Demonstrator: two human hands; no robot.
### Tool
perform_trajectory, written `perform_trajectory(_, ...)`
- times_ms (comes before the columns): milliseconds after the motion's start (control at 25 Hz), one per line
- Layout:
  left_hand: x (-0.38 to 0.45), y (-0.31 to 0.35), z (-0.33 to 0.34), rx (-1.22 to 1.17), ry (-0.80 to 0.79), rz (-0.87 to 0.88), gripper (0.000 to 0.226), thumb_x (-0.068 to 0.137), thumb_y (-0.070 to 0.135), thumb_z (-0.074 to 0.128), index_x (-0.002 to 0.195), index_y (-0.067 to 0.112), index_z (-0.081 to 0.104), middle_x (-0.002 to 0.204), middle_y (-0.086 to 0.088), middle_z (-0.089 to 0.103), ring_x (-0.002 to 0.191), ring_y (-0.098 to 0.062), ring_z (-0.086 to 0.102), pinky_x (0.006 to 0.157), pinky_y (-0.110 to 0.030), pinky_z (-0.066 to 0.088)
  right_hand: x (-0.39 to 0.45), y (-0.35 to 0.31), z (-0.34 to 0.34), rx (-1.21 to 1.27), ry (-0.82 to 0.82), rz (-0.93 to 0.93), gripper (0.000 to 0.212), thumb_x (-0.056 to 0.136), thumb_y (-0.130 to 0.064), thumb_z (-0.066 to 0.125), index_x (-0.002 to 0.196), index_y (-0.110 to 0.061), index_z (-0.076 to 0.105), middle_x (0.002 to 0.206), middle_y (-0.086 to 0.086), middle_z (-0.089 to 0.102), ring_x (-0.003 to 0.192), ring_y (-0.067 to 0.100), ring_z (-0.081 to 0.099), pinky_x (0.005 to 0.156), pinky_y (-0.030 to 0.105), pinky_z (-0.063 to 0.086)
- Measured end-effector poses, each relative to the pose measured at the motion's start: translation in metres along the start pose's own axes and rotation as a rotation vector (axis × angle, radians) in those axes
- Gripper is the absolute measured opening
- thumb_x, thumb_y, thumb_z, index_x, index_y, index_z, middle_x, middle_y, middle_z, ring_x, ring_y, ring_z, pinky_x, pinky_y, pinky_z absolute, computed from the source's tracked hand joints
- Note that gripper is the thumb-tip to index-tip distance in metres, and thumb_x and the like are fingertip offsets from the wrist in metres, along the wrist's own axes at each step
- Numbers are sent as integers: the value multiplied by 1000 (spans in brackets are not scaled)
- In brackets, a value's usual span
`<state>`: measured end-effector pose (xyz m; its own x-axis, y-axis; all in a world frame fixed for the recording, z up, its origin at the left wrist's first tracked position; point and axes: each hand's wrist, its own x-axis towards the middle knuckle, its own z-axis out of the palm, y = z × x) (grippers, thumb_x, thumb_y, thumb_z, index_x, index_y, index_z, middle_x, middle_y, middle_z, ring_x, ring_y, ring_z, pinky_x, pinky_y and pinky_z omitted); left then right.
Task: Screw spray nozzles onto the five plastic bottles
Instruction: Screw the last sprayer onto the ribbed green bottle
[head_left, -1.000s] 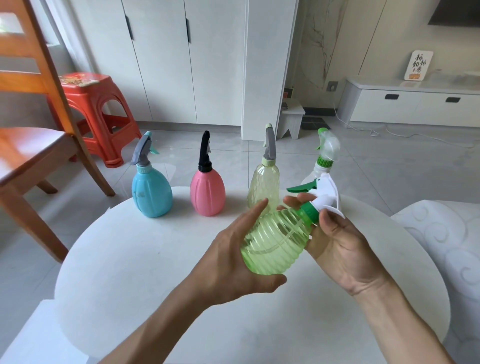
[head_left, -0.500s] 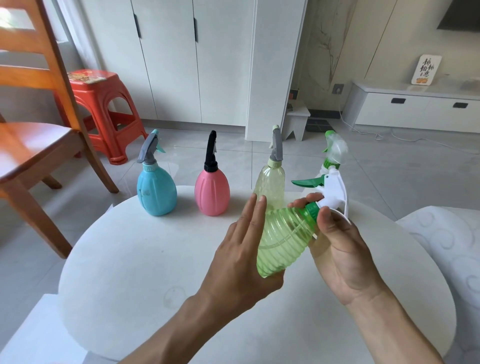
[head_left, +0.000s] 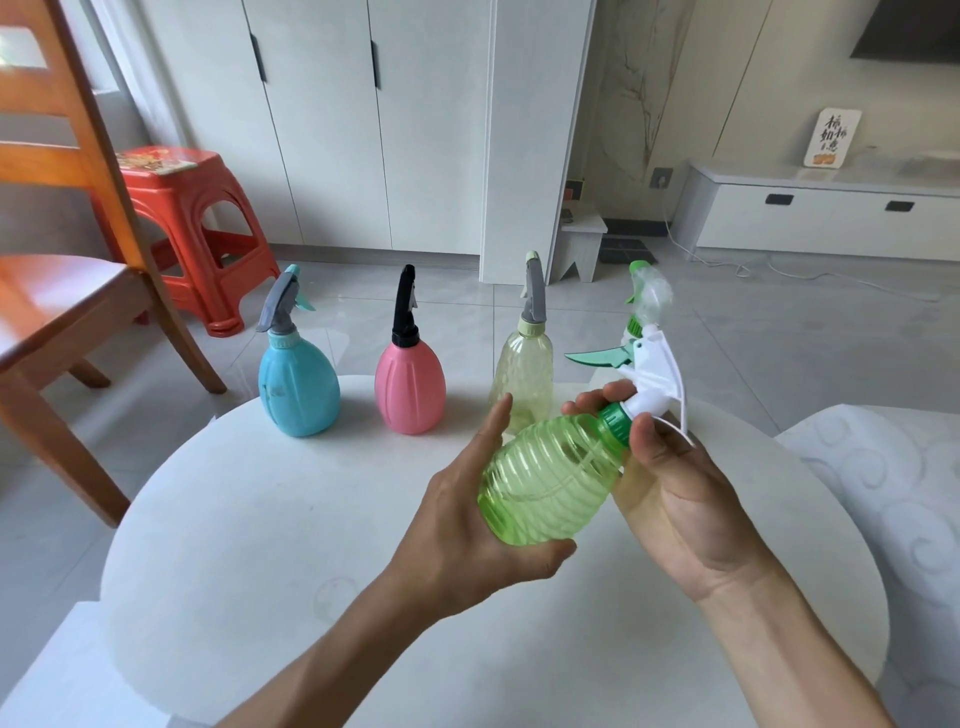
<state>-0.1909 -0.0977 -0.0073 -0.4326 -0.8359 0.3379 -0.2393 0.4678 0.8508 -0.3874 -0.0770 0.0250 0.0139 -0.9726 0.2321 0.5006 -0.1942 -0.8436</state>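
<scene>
A ribbed green bottle (head_left: 550, 480) is held tilted above the round white table (head_left: 260, 519), neck pointing up and right. My left hand (head_left: 467, 530) cups its base, fingers stretched along its side. My right hand (head_left: 670, 493) pinches the green collar (head_left: 615, 422) of the white spray nozzle (head_left: 654, 371) with a green trigger, seated on the neck. At the table's far edge stand a blue bottle (head_left: 297, 384), a pink bottle (head_left: 409, 384) and a pale yellow bottle (head_left: 523, 379), each with a nozzle on. A clear bottle's nozzle (head_left: 649, 299) shows behind the held one.
A wooden chair (head_left: 67, 291) stands at the left, an orange plastic stool (head_left: 192, 234) behind it. White cabinets and a pillar line the back wall. A white patterned cushion (head_left: 893, 493) sits to the right of the table.
My left hand opened flat against the bottle half a second ago and now cups its base again. The bottle has tipped a little more upright. My right hand stays on the collar.
</scene>
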Motion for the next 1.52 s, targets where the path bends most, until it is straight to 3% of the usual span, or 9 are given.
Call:
perform_trajectory(280,-6,-4,9,21,88,-10,118,58,25,89,155,21,23,115,54,46,102,25,50,77,4,36,-2,3,11,-58,147,-4,19,91,-28,60,102,-14,67,105,9,65,99,21,61,86,30,49)
perform_trajectory(520,-7,0,14,72,93,-32,118,58,30,88,155,18,22,123,58,37,115,27,40,86,3,32,-3,-1,13,-41,228,39,22,90,-24,56,105,-12,67,106,10,65,97,19,63,81,26,52)
perform_trajectory(640,-5,3,14,107,99,-35,119,60,35,87,156,23,17,130,46,40,120,26,36,90,3,29,-2,-1,10,-28,238,42,22,91,-26,56,104,-14,69,104,7,68,97,18,64,84,29,51)
perform_trajectory(720,-2,6,12,137,61,-22,121,65,44,84,156,33,5,146,31,33,133,17,28,103,-7,29,-1,0,8,-22,238,42,22,91,-26,56,105,-14,69,102,5,70,97,18,65,87,33,50)
perform_trajectory(840,1,6,12,329,-29,38,118,70,68,69,152,43,-11,164,16,2,150,-7,-4,120,-47,16,-1,0,1,-127,218,28,22,91,-24,56,107,-13,67,104,5,71,101,18,65,90,35,48)
perform_trajectory(960,2,8,14,458,-41,38,121,64,84,58,149,46,-20,162,18,-15,148,-8,-18,120,-53,7,0,-14,-6,-307,185,-6,25,88,-28,62,107,-14,70,104,4,73,103,19,65,95,36,48)
perform_trajectory(1160,4,-2,9,444,-56,26,109,74,80,54,149,48,-17,161,21,-14,148,-4,-15,121,-50,9,5,-58,-45,-532,526,-184,23,84,-36,74,105,-26,76,102,-7,73,95,12,64,88,32,48)
perform_trajectory(1280,-1,-6,8,413,-69,47,96,81,75,50,151,47,-10,162,23,-4,148,-1,-9,120,-48,14,19,-74,-77,-691,716,-267,14,85,-32,73,99,-28,74,85,-12,68,77,2,60,77,25,46)
perform_trajectory(1520,-3,-17,7,423,-86,35,90,83,64,56,151,50,-1,159,27,7,147,2,4,120,-43,20,72,-73,-138,-946,864,-288,8,85,-23,70,93,-24,67,70,-9,63,66,14,54,68,29,43)
